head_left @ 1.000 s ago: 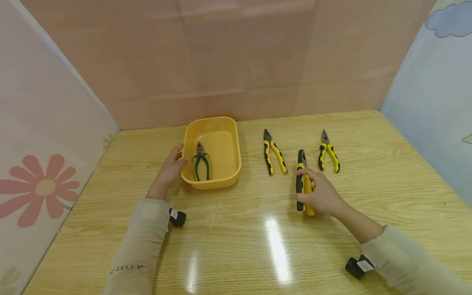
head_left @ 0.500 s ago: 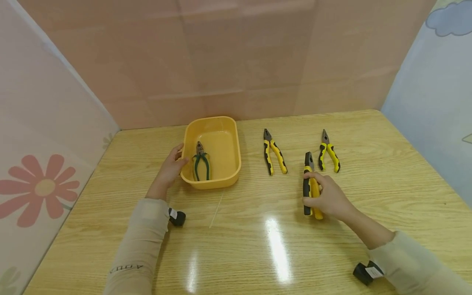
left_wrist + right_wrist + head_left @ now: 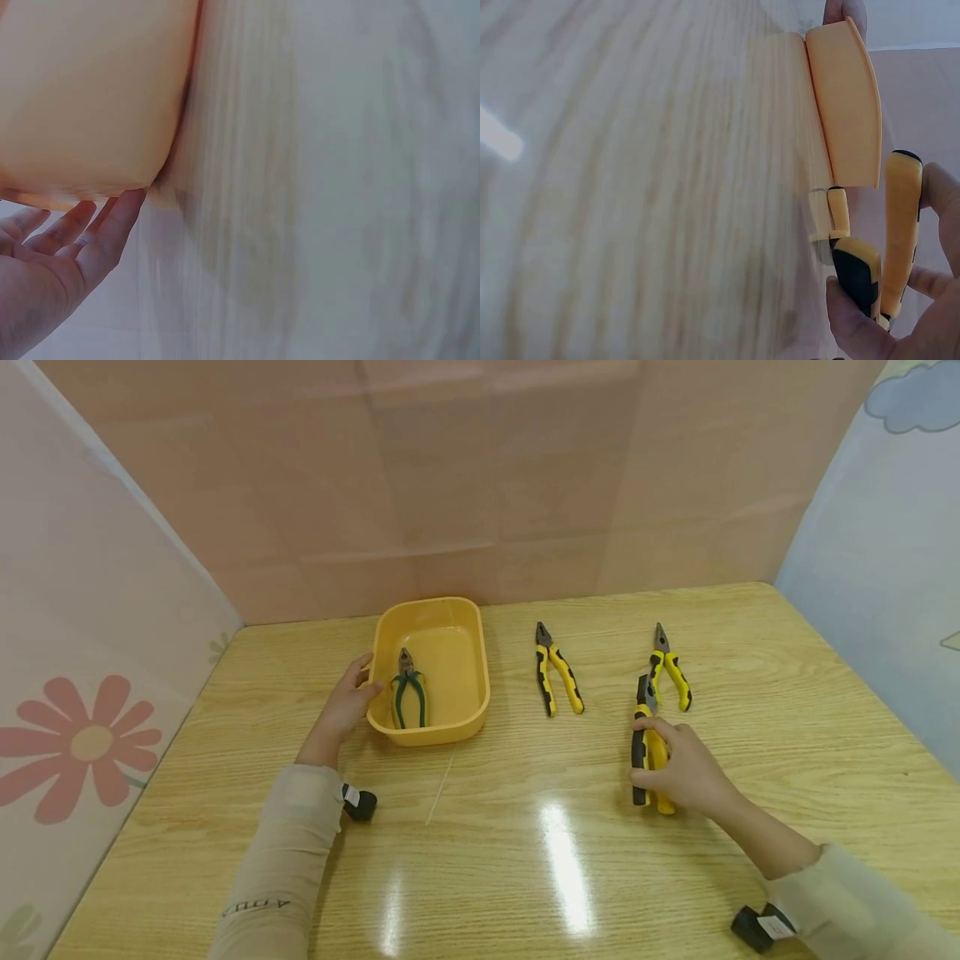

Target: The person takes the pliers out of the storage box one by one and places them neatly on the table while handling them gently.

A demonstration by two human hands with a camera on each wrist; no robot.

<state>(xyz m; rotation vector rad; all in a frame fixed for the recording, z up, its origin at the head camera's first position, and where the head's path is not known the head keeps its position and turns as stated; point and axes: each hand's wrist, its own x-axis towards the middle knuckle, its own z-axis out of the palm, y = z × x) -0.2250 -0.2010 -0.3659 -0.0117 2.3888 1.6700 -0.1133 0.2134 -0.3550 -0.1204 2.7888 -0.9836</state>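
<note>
In the head view, my right hand [image 3: 690,774] grips a pair of pliers [image 3: 643,752] with black-and-yellow handles, their head pointing away from me. The right wrist view shows its thumb and fingers around the handles [image 3: 859,274]. My left hand [image 3: 348,702] holds the left side of a yellow plastic basin [image 3: 468,727], thumb at the rim. From the left wrist, the fingers [image 3: 112,229] press against the basin's outer wall [image 3: 97,97]. Green-handled pliers [image 3: 409,689] lie inside the basin. Long-nose pliers [image 3: 678,681] with yellow-and-black handles lie just beyond the held pair, partly overlapped by it.
Another yellow-and-black pair of pliers [image 3: 562,668] lies between the basin and my right hand. The wooden table [image 3: 487,843] carries bright light reflections. A pinkish panel [image 3: 495,485] stands behind it, with pale printed panels on both sides.
My right hand has moved to the right and slightly toward me with the pliers, which now overlap the long-nose pair's handles. The left hand and the basin have stayed put.
</note>
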